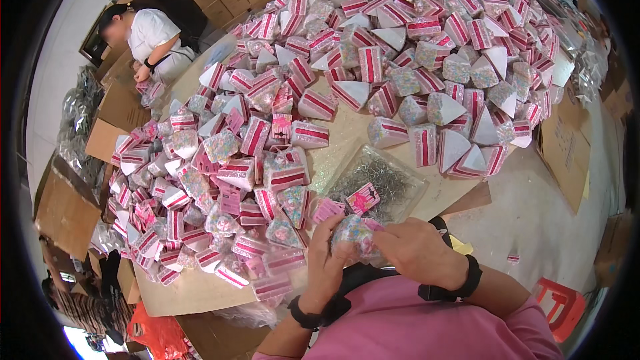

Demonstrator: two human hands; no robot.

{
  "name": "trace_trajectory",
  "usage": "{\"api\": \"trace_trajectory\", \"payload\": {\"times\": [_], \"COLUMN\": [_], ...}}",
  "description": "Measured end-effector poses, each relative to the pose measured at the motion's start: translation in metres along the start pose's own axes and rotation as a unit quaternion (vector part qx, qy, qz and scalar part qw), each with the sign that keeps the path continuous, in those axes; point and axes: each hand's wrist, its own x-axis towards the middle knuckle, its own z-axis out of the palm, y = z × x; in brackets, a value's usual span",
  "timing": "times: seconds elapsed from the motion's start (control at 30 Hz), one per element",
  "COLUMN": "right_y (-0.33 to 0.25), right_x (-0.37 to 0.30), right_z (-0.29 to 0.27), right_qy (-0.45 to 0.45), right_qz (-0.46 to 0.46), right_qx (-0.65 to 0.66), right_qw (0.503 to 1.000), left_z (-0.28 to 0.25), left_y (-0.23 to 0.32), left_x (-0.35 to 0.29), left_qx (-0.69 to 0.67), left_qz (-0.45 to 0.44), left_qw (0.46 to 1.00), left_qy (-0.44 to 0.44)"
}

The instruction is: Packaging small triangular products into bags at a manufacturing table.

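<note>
Close in front of my body, both hands grip one cake-slice-shaped piece [355, 235] with a speckled pastel top, seemingly in clear wrap. My left hand [325, 263] wraps its left side. My right hand [421, 252] has its fingers closed on the right side, near a small pink bit. Just beyond my hands lies a clear plastic bag or tray [408, 190] with a heap of thin metal pins or clips [377, 177]. A pink printed tag [363, 199] lies on that heap, and another pink tag [327, 210] is by my left fingertips.
A large heap of similar white-and-pink slices [427, 47] covers the far table [343, 130]; another heap [220, 193] spreads left, with pink tags among it. A person [153, 37] sits at the far left. Cardboard boxes [70, 207] stand left, a red stool [559, 307] at right.
</note>
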Motion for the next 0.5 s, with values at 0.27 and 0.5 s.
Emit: {"api": "trace_trajectory", "payload": {"times": [0.27,0.5], "right_y": [0.0054,0.0098], "right_x": [-0.0004,0.0031], "right_z": [0.0028,-0.0029], "right_qy": [0.025,0.005], "right_qz": [-0.038,-0.077], "right_qx": [-0.004,-0.014], "right_qw": [0.999,0.997], "left_z": [-0.0002,-0.0003], "left_y": [-0.0015,0.0027], "left_x": [0.0025,0.0031], "left_qx": [0.058,0.001], "left_qz": [0.001,-0.026], "left_qw": [0.998,0.999], "left_qy": [-0.016,-0.033]}}
